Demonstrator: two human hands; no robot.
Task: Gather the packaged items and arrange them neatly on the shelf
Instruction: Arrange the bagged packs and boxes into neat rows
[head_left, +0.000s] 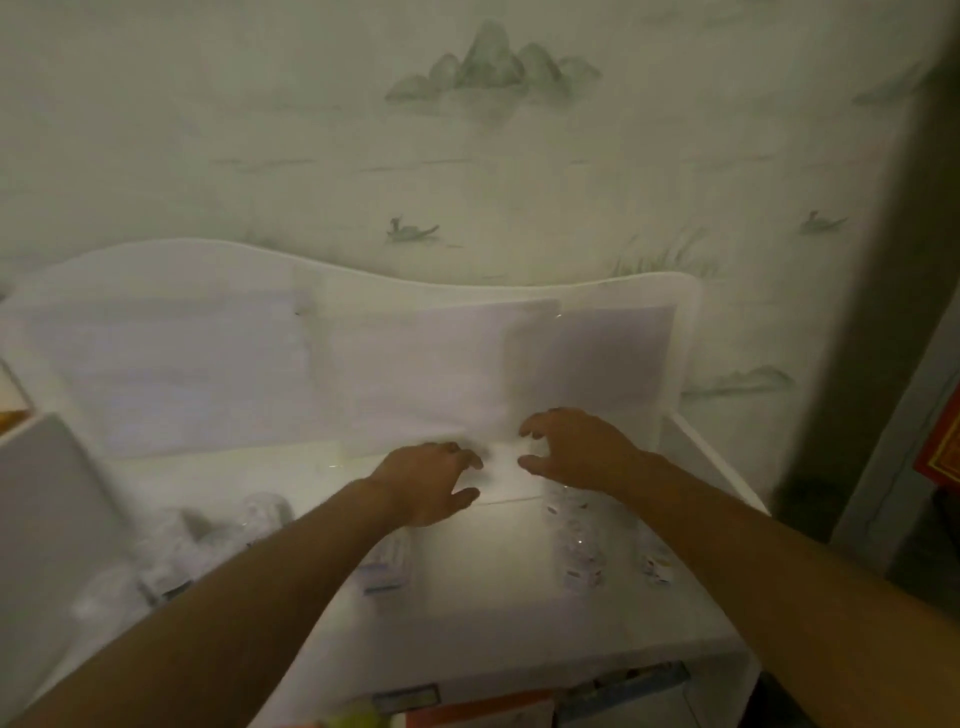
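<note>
Your left hand (434, 480) and right hand (574, 449) reach side by side over the white shelf top (493, 613), fingers curled, at the lower edge of a flat white packet (426, 374) leaning on the wavy back panel (156, 260). Blur hides whether either hand actually grips it. More white packets (171, 364) lean alongside. Clear wrapped items (579, 561) stand near your wrists.
</note>
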